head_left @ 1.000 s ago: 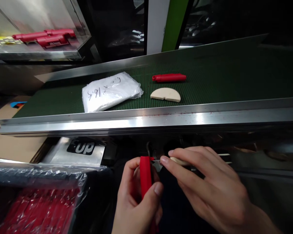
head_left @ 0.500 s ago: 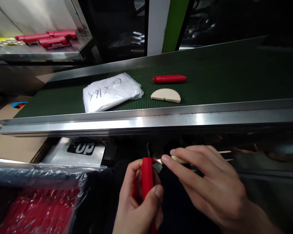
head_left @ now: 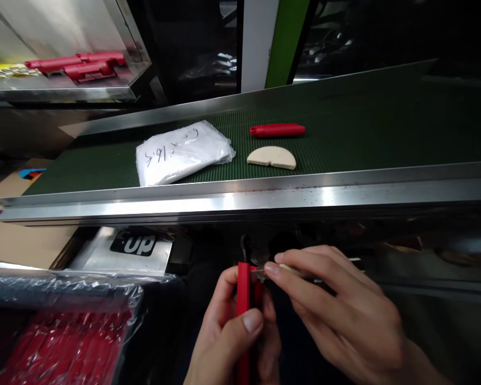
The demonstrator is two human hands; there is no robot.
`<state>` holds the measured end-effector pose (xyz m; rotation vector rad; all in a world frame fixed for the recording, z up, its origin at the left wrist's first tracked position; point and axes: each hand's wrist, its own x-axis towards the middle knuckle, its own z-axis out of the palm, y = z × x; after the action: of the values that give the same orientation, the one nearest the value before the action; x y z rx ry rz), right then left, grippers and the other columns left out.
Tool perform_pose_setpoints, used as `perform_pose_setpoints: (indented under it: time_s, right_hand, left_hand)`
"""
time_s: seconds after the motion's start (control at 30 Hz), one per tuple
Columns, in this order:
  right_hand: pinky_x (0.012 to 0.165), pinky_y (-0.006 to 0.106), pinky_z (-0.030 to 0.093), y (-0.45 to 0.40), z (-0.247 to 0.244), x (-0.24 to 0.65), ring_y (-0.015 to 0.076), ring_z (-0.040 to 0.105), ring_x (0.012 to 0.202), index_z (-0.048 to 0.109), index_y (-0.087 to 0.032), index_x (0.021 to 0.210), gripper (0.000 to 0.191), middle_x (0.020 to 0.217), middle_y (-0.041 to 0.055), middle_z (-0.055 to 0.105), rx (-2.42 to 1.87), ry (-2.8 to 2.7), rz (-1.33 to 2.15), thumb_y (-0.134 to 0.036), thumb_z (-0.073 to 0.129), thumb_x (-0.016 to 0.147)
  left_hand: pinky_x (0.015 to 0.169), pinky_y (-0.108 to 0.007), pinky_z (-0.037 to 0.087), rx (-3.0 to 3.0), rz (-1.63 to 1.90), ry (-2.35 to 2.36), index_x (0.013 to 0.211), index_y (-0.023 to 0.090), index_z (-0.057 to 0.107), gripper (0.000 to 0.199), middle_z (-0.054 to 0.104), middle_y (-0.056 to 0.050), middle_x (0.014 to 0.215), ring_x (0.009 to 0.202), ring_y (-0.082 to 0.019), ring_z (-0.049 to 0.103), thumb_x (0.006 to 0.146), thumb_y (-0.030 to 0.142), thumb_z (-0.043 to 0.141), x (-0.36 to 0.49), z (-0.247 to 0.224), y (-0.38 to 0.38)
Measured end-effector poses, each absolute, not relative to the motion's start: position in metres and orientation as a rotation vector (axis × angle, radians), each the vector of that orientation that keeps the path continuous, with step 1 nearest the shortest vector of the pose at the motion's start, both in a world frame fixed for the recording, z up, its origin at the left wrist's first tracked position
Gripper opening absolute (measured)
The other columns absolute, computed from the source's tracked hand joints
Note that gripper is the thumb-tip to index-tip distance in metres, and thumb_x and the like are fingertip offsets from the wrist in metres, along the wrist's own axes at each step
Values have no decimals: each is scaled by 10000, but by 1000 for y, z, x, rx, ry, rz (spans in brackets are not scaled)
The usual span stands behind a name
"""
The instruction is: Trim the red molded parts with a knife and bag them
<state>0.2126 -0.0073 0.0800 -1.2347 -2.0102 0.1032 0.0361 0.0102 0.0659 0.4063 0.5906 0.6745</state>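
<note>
My left hand (head_left: 234,331) is closed around a long red plastic part (head_left: 243,291), held upright below the conveyor's front rail. In my right hand (head_left: 344,305), thumb and fingers pinch a slim knife (head_left: 296,271) with a pale handle. Its thin blade points left and meets the upper end of the red part; the exact contact is too small to make out. On the conveyor beyond my hands lie another red plastic part (head_left: 278,130) and a cream half-disc block (head_left: 271,157) with a small notch in its straight edge.
A white plastic-wrapped packet (head_left: 184,152) with handwriting rests on the green conveyor belt (head_left: 364,128). The metal rail (head_left: 240,200) runs across in front. At lower left stands a plastic-lined bin (head_left: 76,286) of red parts. More red parts (head_left: 80,65) lie on a metal shelf.
The red part in my left hand has turned and shifted slightly right, showing a narrower face. My right hand has lowered slightly, the knife still at the part's upper end.
</note>
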Motion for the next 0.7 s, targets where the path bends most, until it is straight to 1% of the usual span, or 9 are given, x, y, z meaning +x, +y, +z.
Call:
perform_pose_setpoints:
  time_s: [0.13, 0.3, 0.4, 0.47, 0.6, 0.63, 0.7]
  right_hand:
    - [763, 353, 524, -7, 78, 213, 211, 596, 974, 641, -106, 1191, 322, 1065, 133, 639, -1231, -2018, 107, -21, 529, 902]
    - [783, 361, 516, -10, 75, 213, 213, 581, 998, 620, -98, 1224, 365, 1087, 135, 623, -1209, -2008, 149, 12, 525, 889]
    - [772, 351, 513, -10, 74, 211, 211, 585, 989, 637, -101, 1204, 354, 1073, 133, 626, -1220, -1995, 125, 14, 529, 887]
    - [767, 356, 515, -8, 72, 212, 217, 595, 985, 644, -115, 1202, 359, 1066, 128, 636, -1249, -1978, 83, 12, 528, 886]
    - [830, 369, 520, -3, 68, 217, 201, 607, 1002, 614, -189, 1265, 454, 1112, 96, 634, -1373, -1852, 68, 31, 535, 876]
    - [842, 366, 520, -3, 68, 218, 193, 604, 1008, 607, -197, 1273, 469, 1125, 92, 627, -1377, -1835, 91, 37, 535, 873]
    - [832, 358, 523, -4, 68, 219, 192, 594, 1022, 614, -180, 1254, 447, 1132, 99, 613, -1315, -1861, 143, 39, 530, 874]
  left_hand:
    - [450, -157, 369, 376, 660, 562, 1081, 260, 575, 291, 570, 13, 898, 489, -29, 488, 836, 374, 683, 37, 64, 10]
    - [439, -146, 361, 377, 642, 486, 1109, 280, 564, 249, 565, 10, 889, 481, -29, 482, 878, 353, 622, 35, 64, 11]
    - [412, -124, 310, 366, 630, 483, 1139, 283, 549, 234, 558, -8, 903, 473, -29, 467, 908, 319, 559, 32, 68, 12]
    - [395, -115, 274, 356, 625, 492, 1149, 287, 546, 236, 555, -20, 912, 481, -38, 458, 914, 306, 548, 31, 70, 11]
    - [426, -138, 305, 318, 607, 426, 1088, 271, 562, 276, 577, -20, 846, 487, -49, 490, 846, 363, 658, 29, 70, 7]
    - [428, -144, 309, 315, 615, 411, 1087, 270, 561, 268, 582, -21, 843, 481, -53, 502, 851, 365, 646, 29, 70, 6]
    - [409, -144, 305, 307, 635, 410, 1100, 263, 558, 213, 586, -30, 867, 466, -59, 507, 904, 345, 558, 30, 69, 7]
